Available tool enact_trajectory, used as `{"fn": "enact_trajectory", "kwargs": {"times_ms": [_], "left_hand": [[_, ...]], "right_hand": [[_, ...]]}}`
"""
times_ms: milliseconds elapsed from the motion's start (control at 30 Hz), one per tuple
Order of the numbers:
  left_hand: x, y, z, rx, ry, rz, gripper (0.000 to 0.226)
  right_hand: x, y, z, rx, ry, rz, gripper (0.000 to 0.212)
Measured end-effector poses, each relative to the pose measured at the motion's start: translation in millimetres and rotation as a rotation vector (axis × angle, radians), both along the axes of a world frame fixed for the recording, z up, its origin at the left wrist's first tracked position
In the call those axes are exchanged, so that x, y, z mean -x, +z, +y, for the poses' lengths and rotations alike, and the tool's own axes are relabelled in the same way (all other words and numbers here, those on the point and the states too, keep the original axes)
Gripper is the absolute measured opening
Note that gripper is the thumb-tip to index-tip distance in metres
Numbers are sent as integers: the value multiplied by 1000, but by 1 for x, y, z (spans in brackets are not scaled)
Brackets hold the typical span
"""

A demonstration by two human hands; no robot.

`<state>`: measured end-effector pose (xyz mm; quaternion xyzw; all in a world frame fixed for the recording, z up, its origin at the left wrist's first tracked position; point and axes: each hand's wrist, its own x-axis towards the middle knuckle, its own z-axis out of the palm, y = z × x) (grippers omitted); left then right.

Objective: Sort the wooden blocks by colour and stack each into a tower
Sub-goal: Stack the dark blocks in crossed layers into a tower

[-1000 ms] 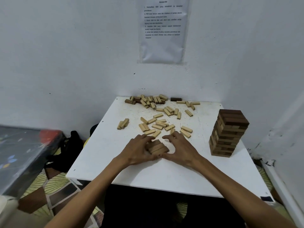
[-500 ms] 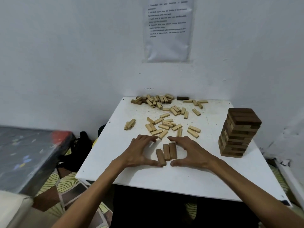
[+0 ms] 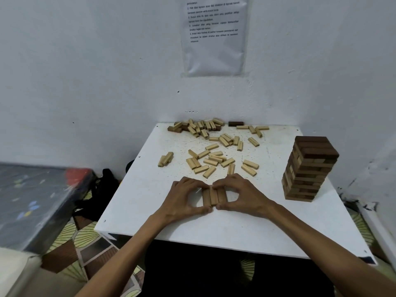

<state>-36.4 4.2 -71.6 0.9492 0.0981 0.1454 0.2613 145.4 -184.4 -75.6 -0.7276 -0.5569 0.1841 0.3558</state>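
Blocks pale, three abreast, flat

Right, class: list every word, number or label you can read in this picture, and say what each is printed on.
"2", "3", "4", "5": list numbers at the line starts on the paper sheet hung above the table.
The sentences beside those numbers: too small and blurred to quote reliably.
Wooden blocks, tower, table: no text visible.

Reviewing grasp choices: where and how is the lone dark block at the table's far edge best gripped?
Probably from above, pinching the dark block by its short ends: it lies flat and crosswise, ends free, with the wall close behind.
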Motion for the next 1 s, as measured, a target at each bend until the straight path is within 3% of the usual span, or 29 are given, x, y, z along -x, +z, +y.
{"fn": "enact_trajectory", "kwargs": {"times_ms": [367,567,1000], "left_hand": [[-3,5,-9,127,18,-72,49],[-7,45,-2,283,-11,-147,39],[-39,142,-25,212,-83,-261,30]], "right_hand": [[4,6,0,-73,-1,32,47],[-1,52,5,-142,4,53,41],[-32,159,-20,-183,-25,-71,36]]}}
